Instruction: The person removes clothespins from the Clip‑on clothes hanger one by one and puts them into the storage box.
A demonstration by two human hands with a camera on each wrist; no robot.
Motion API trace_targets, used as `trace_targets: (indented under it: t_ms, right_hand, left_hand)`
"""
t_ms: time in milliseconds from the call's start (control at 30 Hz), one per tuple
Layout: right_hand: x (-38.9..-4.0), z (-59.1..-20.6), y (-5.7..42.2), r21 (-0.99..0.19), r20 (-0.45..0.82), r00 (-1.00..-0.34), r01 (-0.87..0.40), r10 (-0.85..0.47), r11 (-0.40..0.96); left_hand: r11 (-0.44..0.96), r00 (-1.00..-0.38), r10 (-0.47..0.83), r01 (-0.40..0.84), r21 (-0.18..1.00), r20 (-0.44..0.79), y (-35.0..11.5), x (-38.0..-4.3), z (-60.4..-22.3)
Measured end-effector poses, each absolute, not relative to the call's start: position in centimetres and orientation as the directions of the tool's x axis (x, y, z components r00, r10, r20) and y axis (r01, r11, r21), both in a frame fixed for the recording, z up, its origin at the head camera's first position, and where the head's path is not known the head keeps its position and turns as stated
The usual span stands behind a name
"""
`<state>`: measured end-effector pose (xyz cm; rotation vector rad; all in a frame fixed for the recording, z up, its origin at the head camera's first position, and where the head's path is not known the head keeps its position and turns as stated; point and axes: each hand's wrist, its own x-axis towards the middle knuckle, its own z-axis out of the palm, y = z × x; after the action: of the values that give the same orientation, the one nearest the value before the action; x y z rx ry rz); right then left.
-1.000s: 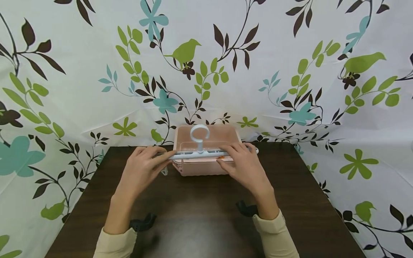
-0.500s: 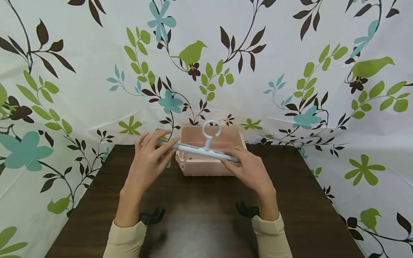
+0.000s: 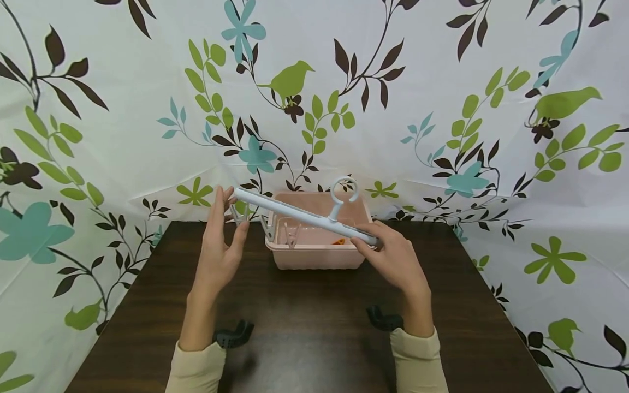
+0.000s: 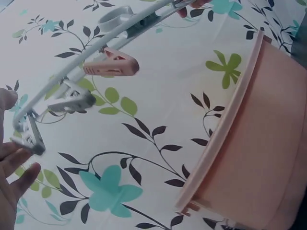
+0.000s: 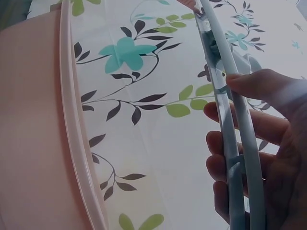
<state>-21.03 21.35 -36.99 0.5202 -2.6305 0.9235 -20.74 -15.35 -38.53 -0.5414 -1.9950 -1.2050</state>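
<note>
A pale blue clip hanger (image 3: 292,212) with a round hook (image 3: 345,190) is held in the air, tilted with its left end higher. My right hand (image 3: 397,261) grips the bar's right end, fingers curled round it in the right wrist view. At the raised left end is my left hand (image 3: 216,259), thumb and fingers spread around a white clip (image 4: 31,139); fingertips appear to touch it. Another white clip (image 4: 74,99) and a pink clip (image 4: 112,64) dangle from the bar in the left wrist view. Behind the hanger stands a pink basket (image 3: 319,259).
The basket rests at the back of the dark wooden table (image 3: 304,327), against a leaf-and-bird patterned cloth (image 3: 417,71). A small orange thing (image 3: 339,241) shows inside the basket. Black wrist mounts (image 3: 233,334) sit below both hands.
The hanger has gone from level to tilted, its left end rising and its hook shifting right. My left hand has gone from gripping the bar to fingers spread at its end. My right hand keeps hold.
</note>
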Motion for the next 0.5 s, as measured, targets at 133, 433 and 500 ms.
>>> trace_targets:
  t_ms: [133,433,500]
  right_hand:
    - [-20.89,-37.01,21.55,-0.584,0.379,-0.896,-0.425,-0.23,0.692]
    - [-20.99,-37.04,21.39,-0.635,0.357,-0.904,-0.42,-0.236,0.648]
    - [-21.07,-37.07,21.27,-0.642,0.351,-0.906,-0.418,-0.237,0.643]
  left_hand:
    - [0.404,-0.741,-0.023,0.607,0.685,0.671,-15.49,-20.58,-39.23]
    - [0.208,-0.831,-0.042,0.535,0.818,0.555,-15.78,-20.15,-38.72]
    - [0.169,-0.838,-0.041,0.531,0.831,0.544,-15.96,-20.14,-38.71]
